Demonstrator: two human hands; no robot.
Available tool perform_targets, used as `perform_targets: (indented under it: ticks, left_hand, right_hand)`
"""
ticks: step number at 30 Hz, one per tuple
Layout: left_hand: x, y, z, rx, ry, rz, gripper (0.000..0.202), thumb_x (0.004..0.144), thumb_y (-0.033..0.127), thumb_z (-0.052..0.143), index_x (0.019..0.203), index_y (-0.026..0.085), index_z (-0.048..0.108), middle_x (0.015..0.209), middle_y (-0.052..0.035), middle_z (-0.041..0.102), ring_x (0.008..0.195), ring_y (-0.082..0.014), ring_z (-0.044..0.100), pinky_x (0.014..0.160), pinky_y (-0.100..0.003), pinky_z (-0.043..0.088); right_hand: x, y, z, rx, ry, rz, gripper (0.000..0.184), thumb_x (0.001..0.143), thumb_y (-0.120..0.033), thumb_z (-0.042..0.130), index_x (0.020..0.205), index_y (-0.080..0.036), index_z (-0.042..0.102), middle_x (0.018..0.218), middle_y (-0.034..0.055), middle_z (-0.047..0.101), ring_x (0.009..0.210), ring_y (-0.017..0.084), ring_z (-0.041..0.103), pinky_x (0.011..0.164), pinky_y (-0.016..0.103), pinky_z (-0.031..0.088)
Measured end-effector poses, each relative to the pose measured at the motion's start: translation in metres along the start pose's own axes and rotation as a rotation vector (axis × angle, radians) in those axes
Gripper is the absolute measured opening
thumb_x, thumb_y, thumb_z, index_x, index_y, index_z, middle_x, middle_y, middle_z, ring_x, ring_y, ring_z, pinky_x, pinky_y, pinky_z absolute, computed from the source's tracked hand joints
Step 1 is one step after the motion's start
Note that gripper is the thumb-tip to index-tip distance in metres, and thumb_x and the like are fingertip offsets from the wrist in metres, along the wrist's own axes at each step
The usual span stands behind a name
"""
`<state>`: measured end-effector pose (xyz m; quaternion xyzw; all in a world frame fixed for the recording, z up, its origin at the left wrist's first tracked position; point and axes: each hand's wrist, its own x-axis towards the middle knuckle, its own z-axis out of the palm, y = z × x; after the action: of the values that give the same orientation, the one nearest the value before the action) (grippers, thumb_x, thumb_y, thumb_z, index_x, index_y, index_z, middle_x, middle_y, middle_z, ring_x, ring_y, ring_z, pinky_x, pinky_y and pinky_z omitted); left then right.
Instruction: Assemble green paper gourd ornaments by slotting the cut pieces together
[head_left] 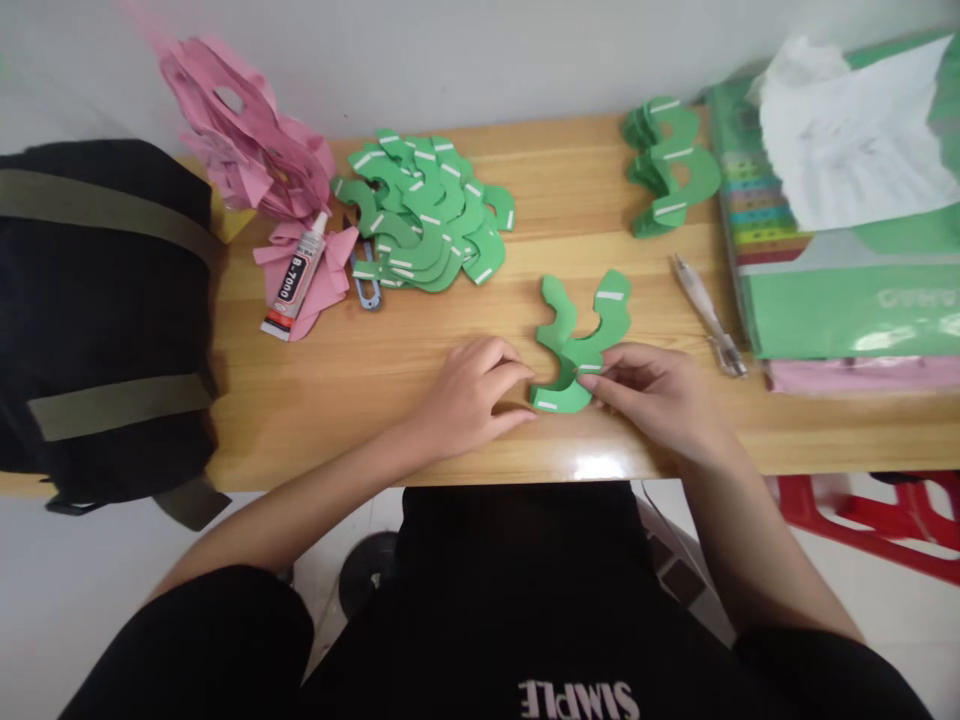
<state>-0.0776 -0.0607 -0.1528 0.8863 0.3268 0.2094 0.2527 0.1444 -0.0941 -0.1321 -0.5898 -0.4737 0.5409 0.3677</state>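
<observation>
A green curved foam cut-out (581,340) with white tape strips lies near the table's front edge. My right hand (656,395) pinches it at a white strip on its lower part. My left hand (469,395) rests on the wood just left of the piece, fingers curled, fingertips touching its lower left end. A pile of the same green cut-outs (427,210) lies further back, and a smaller stack (667,165) sits at the back right.
A black bag (97,310) fills the table's left end. Pink cut-outs (247,140), a glue tube (296,275) and small scissors (365,285) lie at the back left. A clear pen-like tool (709,315) and packs of green and pink sheets (840,260) are on the right.
</observation>
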Motion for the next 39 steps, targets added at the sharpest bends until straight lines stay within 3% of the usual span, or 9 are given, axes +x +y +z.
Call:
perform_targets:
  ticks: [10,27,39]
  left_hand:
    - [0.0026,-0.0004,0.0043,0.016,0.010,0.022,0.021,0.084,0.031,0.069,0.099,0.017,0.064,0.095,-0.0045,0.061,0.093,-0.0213,0.057,0.078,-0.036,0.040]
    - [0.0026,0.0016,0.0031,0.070,-0.009,0.046,0.016,0.090,0.032,0.061,0.096,0.017,0.063,0.093,-0.0044,0.061,0.091,-0.0203,0.056,0.077,-0.035,0.038]
    - [0.0022,0.0008,0.0044,0.049,0.021,0.049,0.016,0.090,0.031,0.062,0.097,0.017,0.063,0.093,-0.0046,0.061,0.089,-0.0206,0.057,0.076,-0.035,0.039]
  right_hand:
    - [0.0034,0.0059,0.0006,-0.053,0.045,-0.032,0.033,0.066,-0.048,0.080,0.068,-0.019,0.063,0.059,-0.0023,0.060,0.050,0.009,0.054,0.046,0.022,0.044]
    - [0.0038,0.0085,-0.0044,-0.066,0.049,-0.046,0.015,0.071,-0.027,0.079,0.068,-0.019,0.066,0.057,-0.0022,0.062,0.047,0.007,0.055,0.045,0.019,0.046]
    - [0.0056,0.0065,-0.0033,-0.083,0.066,-0.005,0.019,0.067,-0.031,0.080,0.067,-0.019,0.066,0.058,-0.0008,0.062,0.050,0.008,0.054,0.045,0.020,0.045]
